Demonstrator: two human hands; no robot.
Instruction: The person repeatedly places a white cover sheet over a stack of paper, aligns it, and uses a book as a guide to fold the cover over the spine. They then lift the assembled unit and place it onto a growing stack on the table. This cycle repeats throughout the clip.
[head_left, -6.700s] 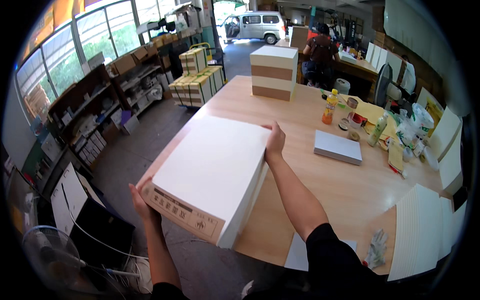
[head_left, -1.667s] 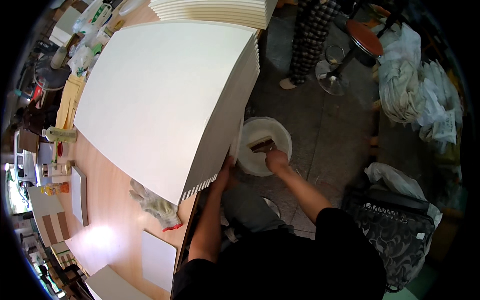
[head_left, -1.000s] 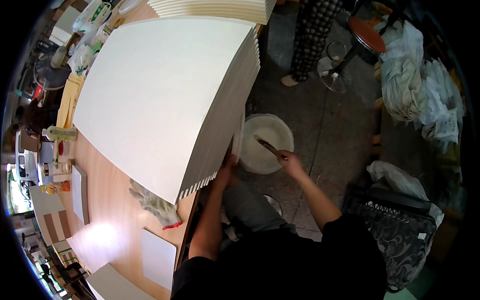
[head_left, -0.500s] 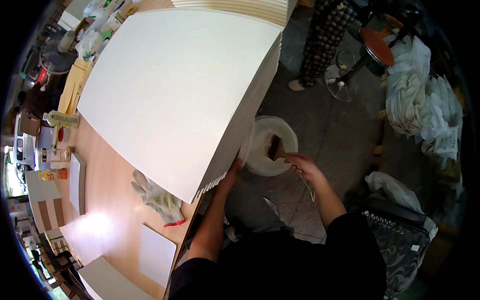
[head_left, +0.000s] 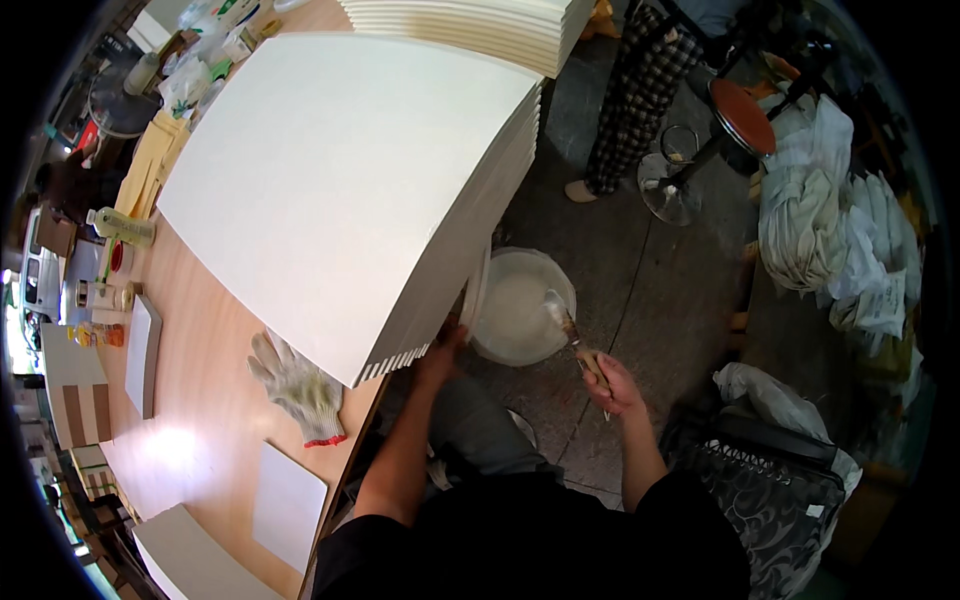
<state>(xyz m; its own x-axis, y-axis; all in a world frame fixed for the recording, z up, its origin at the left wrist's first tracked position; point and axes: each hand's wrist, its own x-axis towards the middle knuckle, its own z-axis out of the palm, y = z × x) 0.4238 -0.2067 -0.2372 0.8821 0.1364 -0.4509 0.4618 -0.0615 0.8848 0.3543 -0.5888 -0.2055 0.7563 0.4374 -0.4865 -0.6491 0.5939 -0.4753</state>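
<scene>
My right hand (head_left: 617, 385) is closed round the wooden handle of a flat brush (head_left: 570, 333). The brush's pale, wet-looking bristles are over the right side of a white plastic bucket (head_left: 572, 300), which holds a whitish liquid. At the bucket's left edge, my left hand (head_left: 440, 352) grips the rim, its fingertips partly hidden. Beside that hand is the near corner of a neat stack of large white boards (head_left: 350, 180) lying on the wooden table (head_left: 215, 350).
A work glove (head_left: 300, 390) and a small white board (head_left: 288, 505) lie along the table's near edge. Bottles and jars (head_left: 105, 295) line its left side. To the right are a red-topped stool (head_left: 742, 115), a patterned bag (head_left: 760, 510) and plastic-wrapped bundles (head_left: 800, 220). Another person's checked trousers (head_left: 640, 110) show beyond.
My right hand has come back toward me and turned the brush; its bristles, dark before, now look pale and wet. My left hand stays at the rim. The whole view has shifted slightly.
</scene>
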